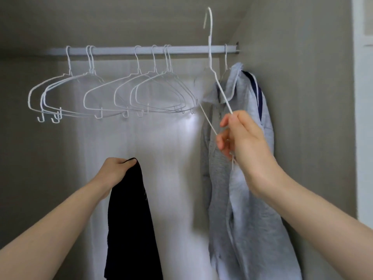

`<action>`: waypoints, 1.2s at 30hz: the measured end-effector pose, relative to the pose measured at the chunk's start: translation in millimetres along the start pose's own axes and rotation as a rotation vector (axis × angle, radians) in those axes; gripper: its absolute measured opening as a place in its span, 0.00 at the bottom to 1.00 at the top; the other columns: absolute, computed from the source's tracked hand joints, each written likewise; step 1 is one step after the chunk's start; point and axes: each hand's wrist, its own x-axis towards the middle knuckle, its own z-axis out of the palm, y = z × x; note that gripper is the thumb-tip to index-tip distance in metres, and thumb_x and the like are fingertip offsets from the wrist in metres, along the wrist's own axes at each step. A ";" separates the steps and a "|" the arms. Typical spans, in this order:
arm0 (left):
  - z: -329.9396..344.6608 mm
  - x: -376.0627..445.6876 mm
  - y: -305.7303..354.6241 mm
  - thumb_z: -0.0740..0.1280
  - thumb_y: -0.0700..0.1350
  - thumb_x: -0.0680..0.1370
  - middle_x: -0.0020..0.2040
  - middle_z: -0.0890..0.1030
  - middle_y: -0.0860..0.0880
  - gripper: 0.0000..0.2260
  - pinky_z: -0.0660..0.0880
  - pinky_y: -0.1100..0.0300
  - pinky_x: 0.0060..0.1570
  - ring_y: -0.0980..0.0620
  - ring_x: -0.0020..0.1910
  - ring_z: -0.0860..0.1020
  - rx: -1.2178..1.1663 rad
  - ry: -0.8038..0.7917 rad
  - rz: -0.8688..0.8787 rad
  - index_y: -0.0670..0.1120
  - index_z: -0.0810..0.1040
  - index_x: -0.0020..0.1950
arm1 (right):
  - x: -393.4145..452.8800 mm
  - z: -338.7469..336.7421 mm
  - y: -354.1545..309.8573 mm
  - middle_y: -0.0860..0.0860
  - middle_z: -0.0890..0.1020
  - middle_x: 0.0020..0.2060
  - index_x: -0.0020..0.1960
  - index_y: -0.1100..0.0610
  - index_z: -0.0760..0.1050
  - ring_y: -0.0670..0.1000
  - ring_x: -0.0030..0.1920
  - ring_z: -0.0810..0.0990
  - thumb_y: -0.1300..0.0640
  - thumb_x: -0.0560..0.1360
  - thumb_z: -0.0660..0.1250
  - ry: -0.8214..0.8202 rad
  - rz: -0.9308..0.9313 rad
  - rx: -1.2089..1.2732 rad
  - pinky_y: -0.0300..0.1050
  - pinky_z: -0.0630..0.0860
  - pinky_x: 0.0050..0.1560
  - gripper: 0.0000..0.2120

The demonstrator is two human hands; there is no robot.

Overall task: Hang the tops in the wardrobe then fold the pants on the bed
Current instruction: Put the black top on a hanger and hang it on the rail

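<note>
Left hand (117, 168) grips black top (129, 219); right hand (244, 142) pinches, seemingly, white hanger (210, 47).

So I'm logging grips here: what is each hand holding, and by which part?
Left hand grips the black top by its upper edge. Right hand pinches the hanger by its lower wire.

The hangers (113, 93) on the rail (141, 50) look like thin wire with a matt white coating, and the rail itself seems smooth, pale metal. The black top (129, 215) is a soft, matt cloth, a little fuzzy at its edge. The grey hoodie (238, 199) is a thick, soft, matt knit cloth.
</note>
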 end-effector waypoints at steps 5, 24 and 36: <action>3.9 -1.9 -0.1 0.69 0.48 0.78 0.23 0.79 0.53 0.13 0.67 0.71 0.18 0.59 0.20 0.77 -0.025 -0.019 0.000 0.42 0.82 0.37 | -53.6 -28.6 3.0 0.50 0.70 0.23 0.40 0.54 0.68 0.48 0.23 0.64 0.55 0.83 0.52 -0.004 0.096 0.088 0.36 0.62 0.23 0.14; 0.4 2.2 -21.0 0.69 0.54 0.76 0.29 0.79 0.44 0.18 0.68 0.60 0.30 0.50 0.27 0.73 0.292 0.034 0.004 0.41 0.82 0.35 | -89.8 -54.7 10.5 0.51 0.58 0.23 0.39 0.54 0.68 0.47 0.20 0.53 0.51 0.82 0.53 -0.405 0.573 0.214 0.46 0.73 0.32 0.15; 22.0 -31.5 29.4 0.69 0.51 0.77 0.33 0.73 0.46 0.15 0.69 0.63 0.29 0.51 0.27 0.72 0.056 -0.337 0.045 0.41 0.78 0.38 | -95.8 -15.3 75.1 0.54 0.59 0.24 0.39 0.54 0.69 0.48 0.22 0.54 0.52 0.82 0.55 -0.434 0.550 0.278 0.43 0.71 0.31 0.14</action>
